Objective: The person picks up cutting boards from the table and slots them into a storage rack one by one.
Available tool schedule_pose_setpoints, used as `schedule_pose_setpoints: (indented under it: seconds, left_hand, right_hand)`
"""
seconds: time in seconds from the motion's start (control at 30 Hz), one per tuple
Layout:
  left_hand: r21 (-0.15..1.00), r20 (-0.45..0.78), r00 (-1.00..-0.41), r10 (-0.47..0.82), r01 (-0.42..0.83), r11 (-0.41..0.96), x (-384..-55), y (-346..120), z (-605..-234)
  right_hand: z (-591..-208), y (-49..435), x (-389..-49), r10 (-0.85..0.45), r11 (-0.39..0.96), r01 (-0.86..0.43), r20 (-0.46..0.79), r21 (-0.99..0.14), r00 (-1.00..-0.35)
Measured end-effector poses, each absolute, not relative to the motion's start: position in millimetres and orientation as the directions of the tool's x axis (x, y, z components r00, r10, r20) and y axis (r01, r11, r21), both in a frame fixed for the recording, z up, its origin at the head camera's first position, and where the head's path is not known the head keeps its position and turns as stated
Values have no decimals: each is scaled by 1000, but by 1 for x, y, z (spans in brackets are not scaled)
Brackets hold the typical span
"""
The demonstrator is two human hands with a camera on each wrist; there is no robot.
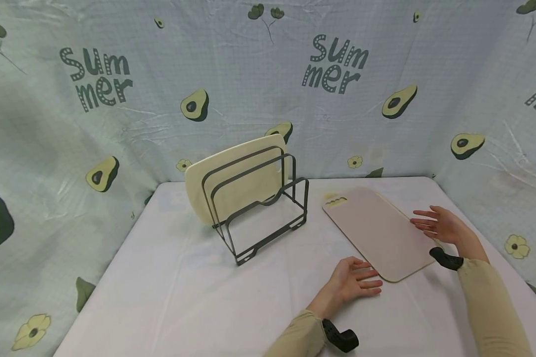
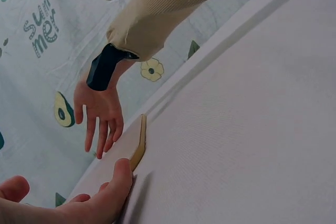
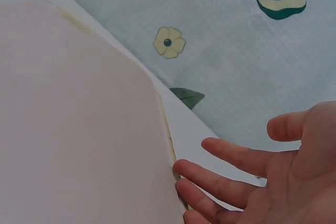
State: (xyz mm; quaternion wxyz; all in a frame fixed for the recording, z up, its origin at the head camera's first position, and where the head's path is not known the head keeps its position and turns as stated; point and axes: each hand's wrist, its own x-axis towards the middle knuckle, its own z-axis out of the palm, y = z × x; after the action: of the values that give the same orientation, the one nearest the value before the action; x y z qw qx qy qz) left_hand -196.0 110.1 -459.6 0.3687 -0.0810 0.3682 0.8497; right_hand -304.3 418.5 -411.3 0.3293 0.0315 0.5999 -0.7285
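A pale pink cutting board [image 1: 384, 233] with a yellowish edge and a cut-out grip lies at the table's right side. My right hand [image 1: 442, 225] is at its right edge, fingers extended; in the right wrist view, fingertips [image 3: 184, 167] meet the board's rim. At the board's near left edge is my left hand [image 1: 355, 282], palm turned toward the board and fingers nearly straight. Whether its fingertips touch the edge cannot be told. A cream cutting board [image 1: 245, 181] leans upright in the back of a black wire rack [image 1: 268, 243], left of the pink board.
The white table [image 1: 174, 297] is bordered behind and at the sides by a hanging cloth [image 1: 250, 64] printed with avocados and flowers. Black bands [image 1: 339, 337] sit on both wrists, over beige sleeves [image 1: 491, 302].
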Motion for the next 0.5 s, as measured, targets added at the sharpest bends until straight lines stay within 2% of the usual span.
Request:
schedule_pose_setpoints:
  seconds: [0.5]
  left_hand:
    - [587,-426,-745,513,-659,-471,-191,111,-452]
  right_hand:
    - [-419,419,-305,-280,292,430,-506,-854,-816]
